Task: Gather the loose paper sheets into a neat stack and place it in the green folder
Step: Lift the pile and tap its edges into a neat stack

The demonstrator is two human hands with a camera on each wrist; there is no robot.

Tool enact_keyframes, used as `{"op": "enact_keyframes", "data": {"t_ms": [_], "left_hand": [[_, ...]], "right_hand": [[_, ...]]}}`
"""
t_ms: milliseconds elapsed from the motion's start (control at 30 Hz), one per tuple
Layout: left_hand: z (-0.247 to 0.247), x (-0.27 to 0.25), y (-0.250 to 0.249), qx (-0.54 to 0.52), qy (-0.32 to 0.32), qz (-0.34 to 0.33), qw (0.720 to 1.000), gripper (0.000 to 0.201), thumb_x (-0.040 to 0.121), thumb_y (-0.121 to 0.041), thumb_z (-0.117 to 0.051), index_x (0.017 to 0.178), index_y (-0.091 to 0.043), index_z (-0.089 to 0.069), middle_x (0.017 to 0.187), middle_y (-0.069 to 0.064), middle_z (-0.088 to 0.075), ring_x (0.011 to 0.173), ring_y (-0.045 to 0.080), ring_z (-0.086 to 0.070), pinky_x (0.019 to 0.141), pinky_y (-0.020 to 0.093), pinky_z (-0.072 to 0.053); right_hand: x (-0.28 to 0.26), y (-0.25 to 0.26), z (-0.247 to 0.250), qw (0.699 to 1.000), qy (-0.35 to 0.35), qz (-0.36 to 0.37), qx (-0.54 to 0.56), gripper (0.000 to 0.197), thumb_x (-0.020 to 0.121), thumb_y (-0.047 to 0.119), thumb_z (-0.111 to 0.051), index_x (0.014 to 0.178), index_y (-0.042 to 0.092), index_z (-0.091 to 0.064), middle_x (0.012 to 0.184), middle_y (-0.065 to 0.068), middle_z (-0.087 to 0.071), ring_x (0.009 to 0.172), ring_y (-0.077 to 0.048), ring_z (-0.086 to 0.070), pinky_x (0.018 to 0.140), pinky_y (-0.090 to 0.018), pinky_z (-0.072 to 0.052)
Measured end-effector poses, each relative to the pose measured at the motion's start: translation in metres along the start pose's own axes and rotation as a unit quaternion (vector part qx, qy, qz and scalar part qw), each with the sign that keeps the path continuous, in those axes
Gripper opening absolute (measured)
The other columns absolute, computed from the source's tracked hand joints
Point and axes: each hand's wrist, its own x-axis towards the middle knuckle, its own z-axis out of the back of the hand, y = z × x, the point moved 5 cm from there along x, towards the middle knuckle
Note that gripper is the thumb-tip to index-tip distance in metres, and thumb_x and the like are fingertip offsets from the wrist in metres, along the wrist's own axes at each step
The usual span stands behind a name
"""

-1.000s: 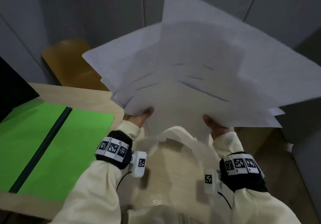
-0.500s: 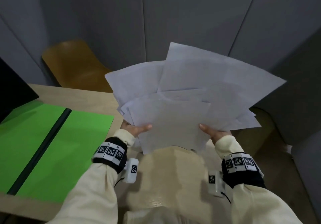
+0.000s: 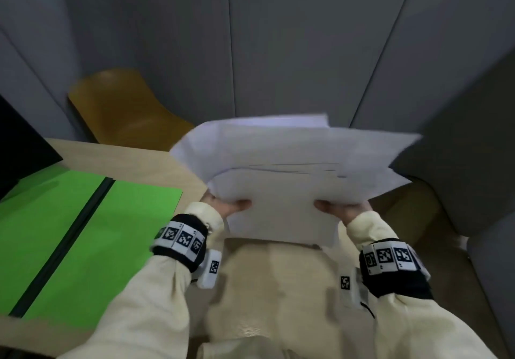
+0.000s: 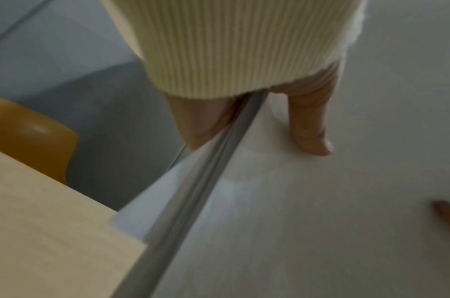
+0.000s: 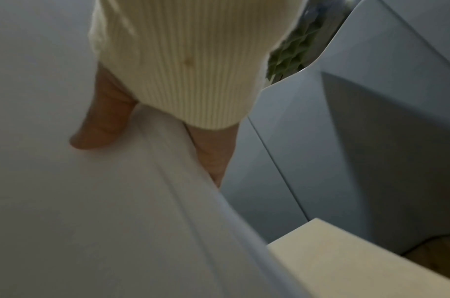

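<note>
I hold a fanned bundle of white paper sheets in the air over my lap, right of the table. My left hand pinches its near left edge, thumb on top and fingers under, as the left wrist view shows. My right hand pinches the near right edge the same way, thumb on the sheets. The sheets are uneven, with corners sticking out at the far right. The green folder lies open and flat on the table at the left, with a dark spine down its middle.
The light wooden table ends at its right edge beside my left hand. A brown chair stands behind it against grey wall panels. A black screen sits at the far left. A grey seat is on the right.
The sheets have come down and away from the head camera and are less spread out than a second ago. Both hands kept their hold and dropped slightly.
</note>
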Motion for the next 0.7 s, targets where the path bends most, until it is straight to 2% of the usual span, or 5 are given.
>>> {"op": "enact_keyframes", "data": {"t_ms": [233,400,467,600,700], "left_hand": [[-0.008,0.006,0.001,-0.074,-0.027,-0.004,0.997,0.118,0.030,-0.051,-0.089,0.133,-0.011,-0.048,0.129,0.010,-0.061,0.121,0.028,-0.057,0.106,0.044,-0.043],[-0.012,-0.019,-0.050,-0.114,-0.083,-0.066,0.988,0.088,0.068,-0.039,-0.077,0.141,-0.009,-0.038,0.137,0.004,-0.053,0.128,0.022,-0.049,0.111,0.029,-0.035],[-0.013,-0.030,-0.071,-0.128,-0.086,-0.099,0.983,0.060,0.084,-0.024,-0.067,0.136,-0.007,-0.043,0.117,-0.010,-0.055,0.116,0.013,-0.050,0.093,0.014,-0.036],[-0.008,-0.055,-0.101,-0.153,-0.107,-0.145,0.972,0.036,0.090,-0.017,-0.060,0.122,-0.006,-0.049,0.073,-0.010,-0.045,0.091,0.016,-0.048,0.064,0.010,-0.033],[-0.020,-0.058,-0.084,-0.148,-0.093,-0.110,0.979,0.022,0.090,-0.007,-0.059,0.109,-0.009,-0.049,0.079,-0.007,-0.044,0.088,0.012,-0.040,0.049,0.003,-0.036]], "right_hand": [[-0.003,-0.003,-0.004,0.997,-0.039,-0.040,0.052,0.064,0.063,0.004,-0.083,0.119,0.005,-0.055,0.108,-0.009,-0.062,0.113,-0.025,-0.057,0.100,-0.033,-0.044],[-0.015,0.034,-0.017,0.979,-0.119,0.020,0.162,0.068,0.074,0.007,-0.075,0.133,0.003,-0.043,0.127,-0.015,-0.059,0.117,-0.022,-0.055,0.099,-0.019,-0.038],[-0.019,0.049,-0.019,0.973,-0.133,0.038,0.186,0.070,0.073,0.019,-0.076,0.132,0.003,-0.042,0.114,-0.010,-0.061,0.105,-0.019,-0.057,0.105,-0.030,-0.040],[-0.025,0.053,-0.018,0.964,-0.153,0.040,0.214,0.075,0.076,0.020,-0.075,0.138,0.010,-0.033,0.117,-0.002,-0.055,0.107,-0.013,-0.051,0.095,-0.019,-0.035],[-0.019,0.016,-0.024,0.972,-0.141,-0.021,0.189,0.079,0.073,0.012,-0.078,0.139,0.005,-0.035,0.133,-0.011,-0.054,0.124,-0.022,-0.050,0.098,-0.019,-0.031]]}}
